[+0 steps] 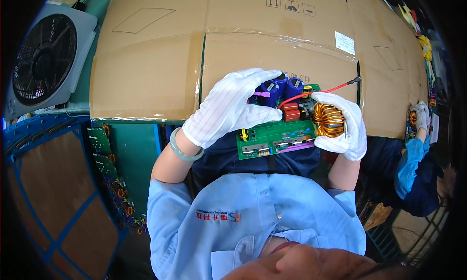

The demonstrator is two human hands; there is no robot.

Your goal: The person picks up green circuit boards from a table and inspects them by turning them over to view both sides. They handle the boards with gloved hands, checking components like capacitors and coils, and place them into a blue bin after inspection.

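Observation:
A green circuit board [260,133] is held tilted over the near edge of the cardboard, in front of my body. My left hand [231,107], in a white glove, curves around the board's blue cylindrical capacitors [294,88], fingers on the far side and thumb near the red block components [291,112]. My right hand [351,129], also gloved, wraps the board's right side at the copper-wound ring coil [328,120]. From the board a red wire [326,91] with a dark end runs out to the right. A purple strip [296,147] lies along the near edge.
Flattened cardboard [277,51] covers the table ahead. A grey fan [46,56] stands at the far left. More green boards and coils [103,153] line the left side. Another person's gloved hand [422,114] is at the right, near a coil.

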